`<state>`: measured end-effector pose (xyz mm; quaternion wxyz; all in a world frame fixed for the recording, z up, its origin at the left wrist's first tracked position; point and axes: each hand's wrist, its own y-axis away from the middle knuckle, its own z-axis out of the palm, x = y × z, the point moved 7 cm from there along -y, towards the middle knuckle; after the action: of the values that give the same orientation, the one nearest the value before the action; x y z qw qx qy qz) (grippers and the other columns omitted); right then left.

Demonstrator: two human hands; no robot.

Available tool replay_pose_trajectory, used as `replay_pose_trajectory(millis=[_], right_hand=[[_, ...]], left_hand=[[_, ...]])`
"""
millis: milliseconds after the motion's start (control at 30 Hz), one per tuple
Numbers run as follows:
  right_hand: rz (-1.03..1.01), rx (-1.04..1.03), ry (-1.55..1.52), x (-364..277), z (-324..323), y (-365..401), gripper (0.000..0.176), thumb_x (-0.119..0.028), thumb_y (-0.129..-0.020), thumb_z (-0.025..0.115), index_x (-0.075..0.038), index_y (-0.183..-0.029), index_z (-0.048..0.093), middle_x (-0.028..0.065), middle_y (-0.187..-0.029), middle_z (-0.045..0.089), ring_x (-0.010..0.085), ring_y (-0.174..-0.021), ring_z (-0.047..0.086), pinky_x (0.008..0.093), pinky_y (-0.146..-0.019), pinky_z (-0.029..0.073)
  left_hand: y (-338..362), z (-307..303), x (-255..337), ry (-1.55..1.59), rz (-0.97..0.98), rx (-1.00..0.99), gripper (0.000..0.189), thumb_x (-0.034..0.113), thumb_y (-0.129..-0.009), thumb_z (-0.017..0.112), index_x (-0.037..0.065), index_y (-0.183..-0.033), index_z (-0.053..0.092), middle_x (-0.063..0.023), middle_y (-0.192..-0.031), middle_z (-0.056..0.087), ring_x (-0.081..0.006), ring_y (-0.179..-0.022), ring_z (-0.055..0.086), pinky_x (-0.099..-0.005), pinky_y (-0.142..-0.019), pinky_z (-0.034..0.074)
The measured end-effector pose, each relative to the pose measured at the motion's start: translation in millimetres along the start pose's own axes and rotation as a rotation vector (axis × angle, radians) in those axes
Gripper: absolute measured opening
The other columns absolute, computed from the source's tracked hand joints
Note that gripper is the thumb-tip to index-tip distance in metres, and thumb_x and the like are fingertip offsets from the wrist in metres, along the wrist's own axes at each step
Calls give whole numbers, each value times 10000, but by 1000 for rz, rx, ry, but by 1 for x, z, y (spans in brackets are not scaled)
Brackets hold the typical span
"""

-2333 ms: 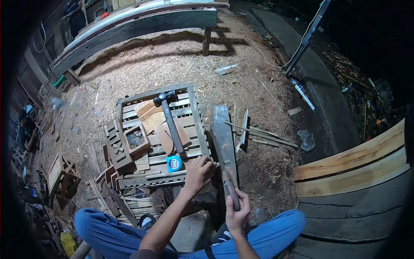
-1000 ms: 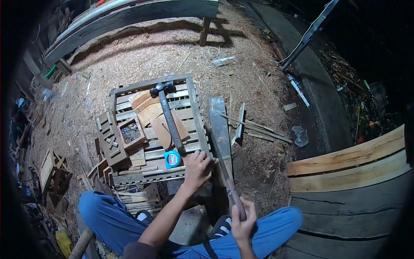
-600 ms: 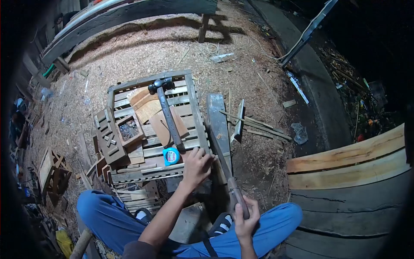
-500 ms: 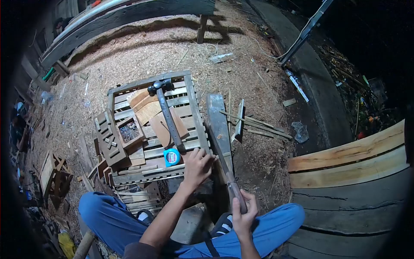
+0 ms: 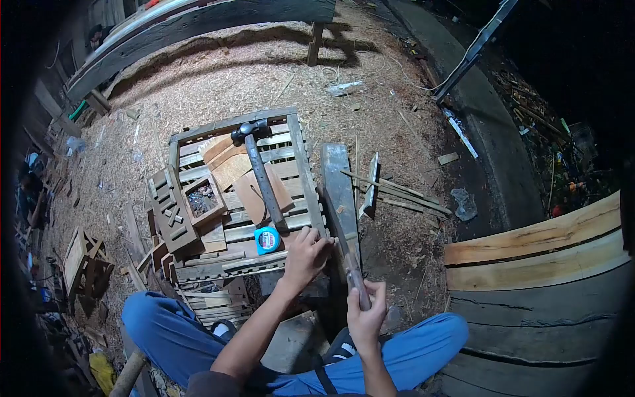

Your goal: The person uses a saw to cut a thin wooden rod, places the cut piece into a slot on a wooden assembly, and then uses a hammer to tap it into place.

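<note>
My right hand (image 5: 366, 314) is wrapped round the wooden handle (image 5: 356, 284) of a long, narrow-bladed tool. Its dark blade (image 5: 344, 248) points away from me, beside the right side of the slatted wooden frame. My left hand (image 5: 307, 258) is closed at the frame's near right corner, left of the blade; whatever its fingers grip is hidden. Just beyond it, a blue tape measure (image 5: 267, 240) lies on the slats, and a hammer (image 5: 261, 172) rests across them, head away from me. Thin brown wood pieces (image 5: 248, 198) lie under the hammer's handle.
The slatted wooden frame (image 5: 299, 149) stands in front of me. On its left are a small box of metal bits (image 5: 202, 200) and a grooved wood block (image 5: 170, 212). A grey plank (image 5: 337, 172) and sticks (image 5: 403, 192) lie right; wide boards (image 5: 529, 264) lie farther right.
The right hand has risen slightly and shifted left with the tool, whose blade now looks shorter and more foreshortened. The left hand has barely moved. The whole view has shifted a little.
</note>
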<state>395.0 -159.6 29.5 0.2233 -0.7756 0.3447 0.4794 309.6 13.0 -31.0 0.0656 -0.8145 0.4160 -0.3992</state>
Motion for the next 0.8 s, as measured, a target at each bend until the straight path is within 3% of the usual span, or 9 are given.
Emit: replay_pose_trajectory(millis=[100,200,267,433,533,600,667,733,800], right_hand=[[45,-5,-58,21,-8,3,223,-93,-991,685,22,-1127,552,84,-825,639,102,-688,623,292,-576,473],[20,-11,-95,23,-26,12,274,-119,-985,706,21,-1166,555,130,-857,704,150,-782,706,317,-660,544],[168,-36,-155,37,-41,35,278,-135,-997,704,32,-1165,559,136,-906,708,158,-803,713,307,-685,555],[95,-17,-43,6,-36,32,260,-144,-987,724,25,-1119,576,142,-926,711,178,-881,734,326,-730,567],[31,3,55,5,-3,-11,249,-170,-989,717,-2,-1121,589,147,-904,704,208,-817,730,357,-718,553],[91,-19,-166,12,-10,-7,241,-142,-988,709,15,-1119,581,155,-953,706,200,-809,714,334,-713,546],[-17,-33,7,30,-31,15,290,-156,-992,717,24,-1156,560,151,-991,709,169,-835,709,313,-707,545],[157,13,-253,35,-49,46,236,-138,-1013,699,17,-1106,549,40,-823,669,88,-676,626,247,-595,480],[107,17,-169,33,-51,47,237,-140,-1015,697,14,-1123,554,52,-841,689,99,-684,643,266,-607,495]], left_hand=[[-2,-5,3,1,-2,-20,283,78,-749,793,65,-1011,690,-129,-950,536,-333,-946,560,-455,-779,504],[-1,-2,0,7,-20,-29,304,70,-733,787,71,-1019,687,-131,-959,534,-340,-956,558,-461,-782,507],[-2,-2,-2,7,-25,-22,300,71,-736,786,69,-1019,686,-131,-957,534,-342,-953,559,-463,-782,507],[-1,-2,-1,18,-13,2,283,76,-746,785,65,-1010,683,-130,-952,535,-347,-943,561,-471,-776,506],[1,-1,-1,3,-8,8,262,83,-753,783,66,-990,673,-129,-946,535,-345,-938,561,-470,-765,503],[-1,-3,2,-26,38,5,248,89,-755,783,60,-969,661,-130,-940,533,-341,-933,560,-467,-756,500],[-4,-3,3,-17,37,14,253,98,-754,786,53,-965,653,-131,-939,534,-338,-924,558,-465,-746,496],[-1,-1,0,-4,13,37,222,105,-773,788,49,-945,660,-130,-926,536,-336,-907,560,-466,-742,494],[-2,2,0,29,-7,70,178,112,-799,788,48,-915,669,-129,-906,537,-334,-892,563,-464,-744,495]])
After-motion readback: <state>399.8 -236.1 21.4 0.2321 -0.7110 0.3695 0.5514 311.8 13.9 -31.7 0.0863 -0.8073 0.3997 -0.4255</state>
